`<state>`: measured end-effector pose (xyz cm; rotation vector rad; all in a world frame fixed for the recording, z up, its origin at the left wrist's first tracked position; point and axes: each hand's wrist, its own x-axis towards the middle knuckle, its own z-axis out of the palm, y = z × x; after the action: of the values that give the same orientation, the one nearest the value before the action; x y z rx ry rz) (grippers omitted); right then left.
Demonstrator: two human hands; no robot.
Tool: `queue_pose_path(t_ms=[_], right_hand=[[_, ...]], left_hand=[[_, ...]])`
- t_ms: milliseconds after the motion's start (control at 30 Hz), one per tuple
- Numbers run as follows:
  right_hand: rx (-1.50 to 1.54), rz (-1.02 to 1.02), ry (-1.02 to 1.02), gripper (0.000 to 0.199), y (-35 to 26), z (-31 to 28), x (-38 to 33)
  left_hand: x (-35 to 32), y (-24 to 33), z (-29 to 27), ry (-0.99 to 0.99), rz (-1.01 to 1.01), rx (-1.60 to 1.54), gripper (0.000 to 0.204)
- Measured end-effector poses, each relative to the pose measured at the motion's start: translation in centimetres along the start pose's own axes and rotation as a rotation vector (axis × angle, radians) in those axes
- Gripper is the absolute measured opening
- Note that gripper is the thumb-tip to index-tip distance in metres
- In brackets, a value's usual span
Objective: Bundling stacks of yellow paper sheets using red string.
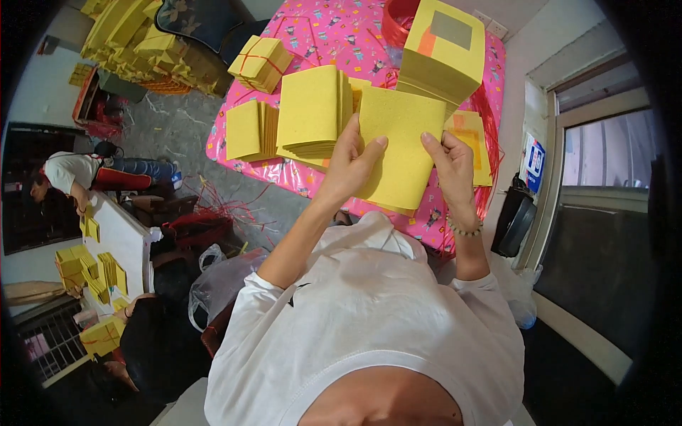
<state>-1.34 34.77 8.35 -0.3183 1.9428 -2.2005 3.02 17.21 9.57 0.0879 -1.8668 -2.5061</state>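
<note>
Yellow paper sheets (403, 153) are held up in front of me, over the near edge of the table. My left hand (349, 165) grips their left side, thumb on the front face. At the right edge, my right hand (452, 169) pinches the sheets between thumb and fingers; a beaded bracelet circles that wrist. How many sheets there are I cannot tell. Just left of them stands a folded stack of yellow paper (307, 106), with a smaller folded stack (245, 133) beside it. Behind the right hand lie flat yellow sheets with an orange patch (467, 138).
The table has a pink patterned cover (298, 25). On it are a tied yellow bundle (257, 64), a tall yellow stack (440, 60) and red strings (490, 113). A plastic bag (220, 284) hangs at my left. Two people work at a white table (128, 227) farther left.
</note>
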Motion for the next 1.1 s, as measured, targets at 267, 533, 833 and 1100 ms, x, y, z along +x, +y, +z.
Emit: queue_pose_path(t_ms=[267,533,833,1100], right_hand=[[0.038,0.127,-0.171,0.025,-1.6,3.3,1.3],[-0.038,0.124,-0.324,0.031,-0.9,6.1,4.0],[-0.130,0.220,-0.370,0.029,-1.1,8.6,5.4],[-0.176,0.245,-0.339,0.027,-0.5,10.3,8.7]], left_hand=[[0.7,1.7,-3.1,0.072,0.112,-0.039,0.034],[1.4,4.4,-6.2,0.215,0.171,0.007,0.034],[2.8,4.9,-10.0,0.287,0.185,0.068,0.036],[3.7,4.5,-13.1,0.285,0.036,0.067,0.034]])
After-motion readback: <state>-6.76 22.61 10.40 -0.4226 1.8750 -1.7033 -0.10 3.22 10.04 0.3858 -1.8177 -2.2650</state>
